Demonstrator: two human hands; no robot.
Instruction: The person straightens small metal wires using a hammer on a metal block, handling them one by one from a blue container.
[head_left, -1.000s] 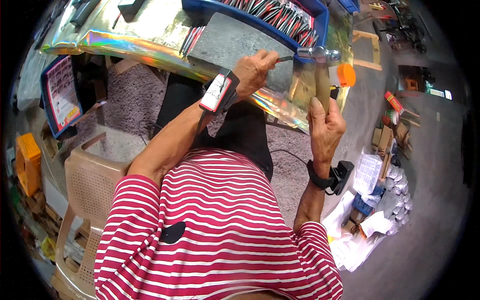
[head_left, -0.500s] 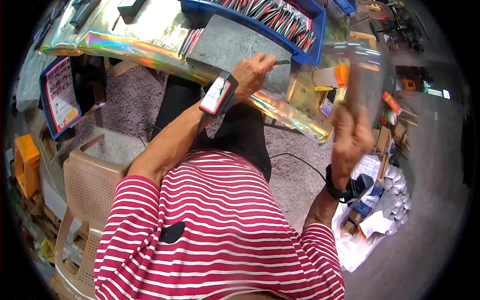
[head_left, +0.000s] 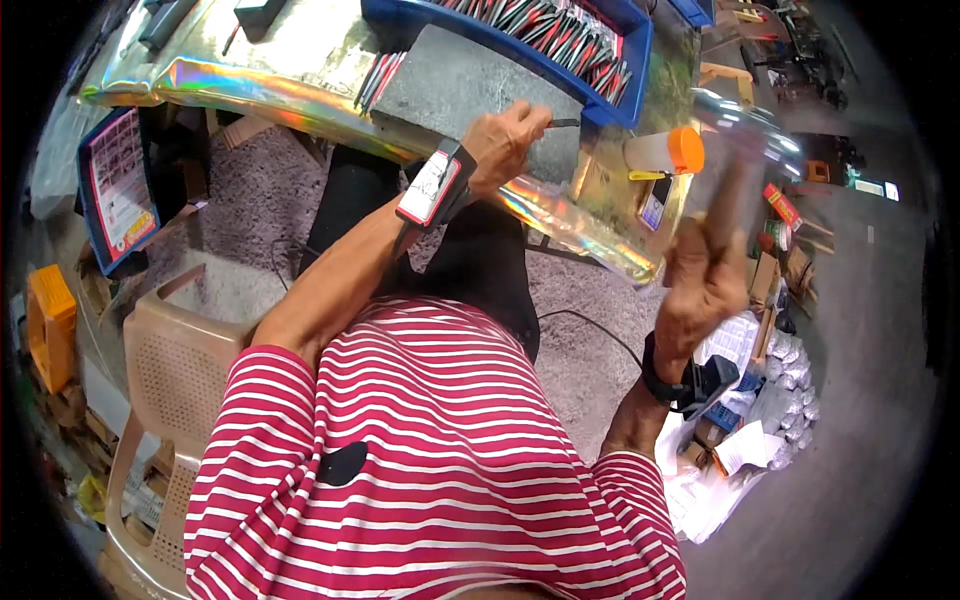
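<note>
My left hand [head_left: 503,145] is closed over the grey stone block [head_left: 445,85], pinching a thin dark strip [head_left: 565,123] whose end sticks out to the right. Most of that strip is hidden by my fingers. To the right, my right hand [head_left: 705,285] is wrapped around the wooden handle of a hammer [head_left: 738,190]. The shiny metal head is raised, smeared by motion, and apart from the block. Several slim red and black pieces [head_left: 380,80] lie against the block's left side. Behind it, a blue crate [head_left: 490,45] holds many more like them.
Right of the block stand a container with an orange lid [head_left: 686,150] and a phone-like device [head_left: 655,203]. A shiny foil cover [head_left: 270,95] wraps the table edge. A plastic chair [head_left: 185,370] stands at left. Papers and silver-wrapped bundles [head_left: 790,390] lie at lower right.
The hammer in my right hand has shifted slightly, its head now showing more plainly to the right. My left hand keeps its hold on the strip, almost unmoved.
</note>
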